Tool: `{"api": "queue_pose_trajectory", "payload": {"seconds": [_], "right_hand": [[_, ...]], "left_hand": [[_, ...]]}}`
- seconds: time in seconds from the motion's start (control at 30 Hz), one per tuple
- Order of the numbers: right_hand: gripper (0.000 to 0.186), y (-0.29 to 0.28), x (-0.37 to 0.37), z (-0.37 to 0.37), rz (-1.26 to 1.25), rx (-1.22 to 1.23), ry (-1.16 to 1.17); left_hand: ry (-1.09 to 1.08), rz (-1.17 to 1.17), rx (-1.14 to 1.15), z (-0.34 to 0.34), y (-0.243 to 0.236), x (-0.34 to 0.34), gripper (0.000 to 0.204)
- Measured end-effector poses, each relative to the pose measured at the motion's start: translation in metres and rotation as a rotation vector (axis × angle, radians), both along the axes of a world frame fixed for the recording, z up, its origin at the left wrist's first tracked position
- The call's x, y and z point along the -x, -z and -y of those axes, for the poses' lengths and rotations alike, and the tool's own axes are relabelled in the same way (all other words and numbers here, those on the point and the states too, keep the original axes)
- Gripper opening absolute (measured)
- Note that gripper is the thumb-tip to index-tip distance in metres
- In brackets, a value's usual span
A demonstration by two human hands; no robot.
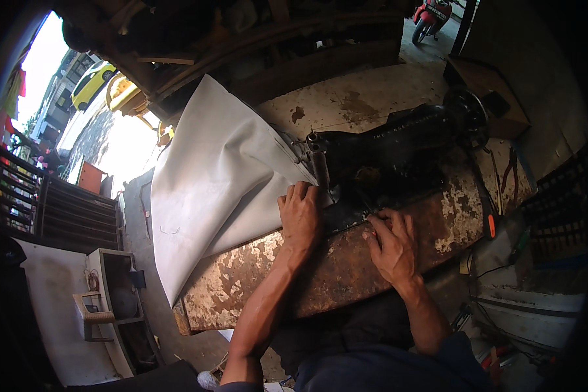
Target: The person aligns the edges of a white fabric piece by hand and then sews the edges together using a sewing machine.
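A black sewing machine (392, 147) stands on a worn wooden table. A large white sheet (209, 170), like vinyl or leatherette, is draped over the table's left part, with folded layers running up to the machine's needle end. My left hand (300, 212) is on the sheet's edge beside the needle end, its fingers curled over the material. The needle itself is hidden. At the front edge of the machine's bed is my right hand (393, 245), thumb and forefinger drawn together near a small metal part (368, 216). Whatever is between those fingers is too small to make out.
The tabletop (242, 277) has peeling, patchy paint. On its right lie an orange-handled tool (490, 225) and red-handled pliers (507, 176). A wooden box (490, 98) is behind the handwheel. A white shelf unit (121, 300) stands at left; white containers (529, 307) at lower right.
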State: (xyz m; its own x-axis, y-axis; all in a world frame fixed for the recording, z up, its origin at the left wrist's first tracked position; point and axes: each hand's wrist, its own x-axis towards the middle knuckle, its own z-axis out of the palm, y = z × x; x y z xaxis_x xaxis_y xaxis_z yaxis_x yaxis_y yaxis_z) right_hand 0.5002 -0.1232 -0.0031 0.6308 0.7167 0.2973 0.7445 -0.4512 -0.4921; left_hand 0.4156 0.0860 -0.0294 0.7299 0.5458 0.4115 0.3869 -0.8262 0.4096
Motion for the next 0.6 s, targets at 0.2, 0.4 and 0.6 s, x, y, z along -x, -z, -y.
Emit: {"api": "queue_pose_trajectory", "payload": {"seconds": [0.2, 0.4, 0.6], "right_hand": [[0.032, -0.001, -0.005, 0.004, -0.040, -0.040, -0.046], [0.033, -0.007, -0.009, 0.009, -0.094, -0.081, -0.086], [0.031, -0.009, -0.025, 0.022, -0.200, -0.122, -0.063]], "left_hand": [[-0.020, -0.067, -0.034, -0.005, -0.001, -0.003, 0.029], [-0.217, 0.406, 0.237, -0.037, -0.001, 0.013, 0.012], [-0.058, 0.226, 0.183, -0.019, -0.029, 0.028, 0.019]]}}
